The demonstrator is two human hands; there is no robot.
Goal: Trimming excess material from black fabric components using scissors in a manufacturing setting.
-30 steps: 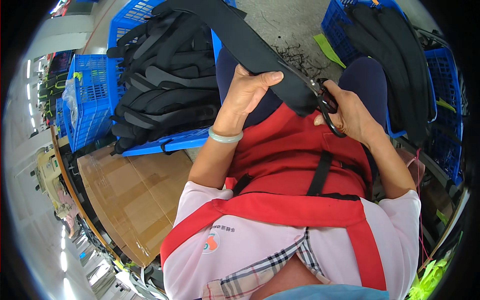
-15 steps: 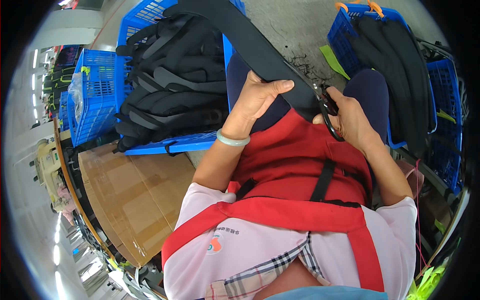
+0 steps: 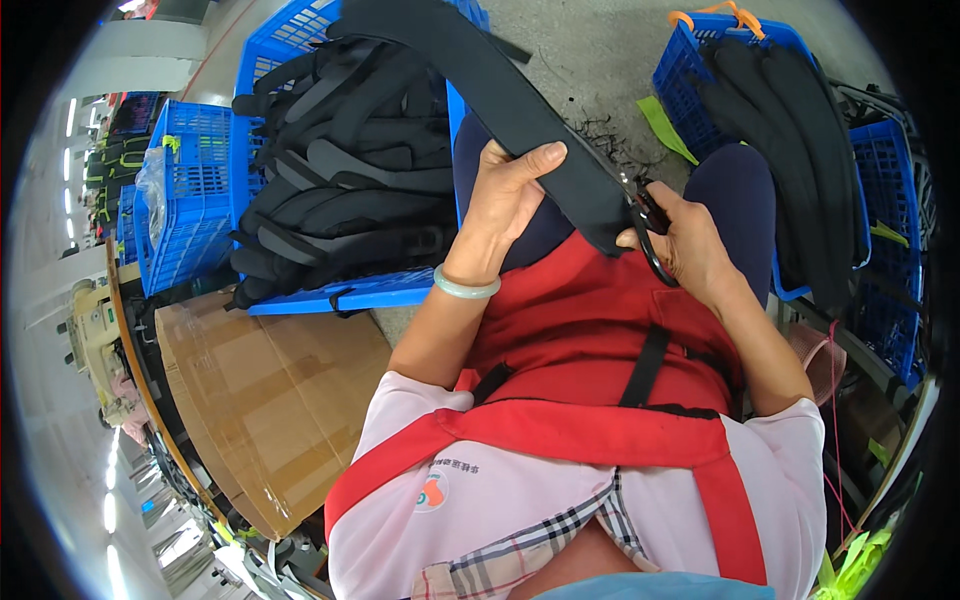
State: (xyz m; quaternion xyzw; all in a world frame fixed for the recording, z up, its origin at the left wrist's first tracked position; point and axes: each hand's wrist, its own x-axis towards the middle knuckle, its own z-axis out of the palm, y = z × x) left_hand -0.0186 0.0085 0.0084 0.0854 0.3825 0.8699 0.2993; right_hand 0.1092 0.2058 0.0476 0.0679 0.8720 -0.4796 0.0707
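Left hand (image 3: 508,195) now grips the black padded strap (image 3: 500,95) with thumb stretched across its top edge; earlier the fingers curled over it. Right hand (image 3: 690,245) with black scissors (image 3: 650,225) sits slightly lower. Strap's far end swings further left.

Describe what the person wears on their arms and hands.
Both forearms are bare, with no gloves. The left hand has a pale green bangle at the wrist. The right hand wears nothing visible. Short pale pink sleeves cover the upper arms.
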